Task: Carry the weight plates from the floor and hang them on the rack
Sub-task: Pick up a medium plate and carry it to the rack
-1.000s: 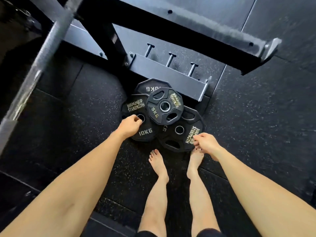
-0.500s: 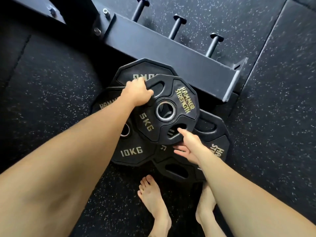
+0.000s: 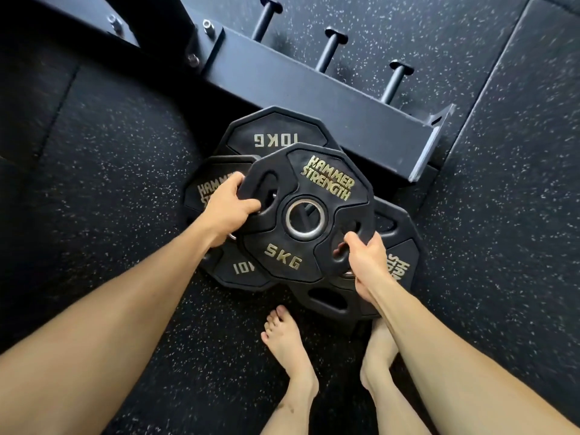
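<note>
A black 5 kg plate with gold lettering and a steel centre ring lies on top of a pile of larger black plates. My left hand grips its left edge, thumb in a handle slot. My right hand grips its lower right edge, fingers through another slot. Under it lie a 10 kg plate at the back, another 10 kg plate at the left, and a third large plate at the right. The rack's beam with three pegs runs just behind the pile.
Dark speckled rubber floor tiles surround the pile. My bare feet stand right in front of the plates, the right foot partly tucked beneath the nearest plate's edge. Bolted rack uprights sit at the upper left.
My right hand has closed on the 5 kg plate's lower right slot; half a second ago it was only reaching. My left hand shifted along the left edge. The camera has come closer.
</note>
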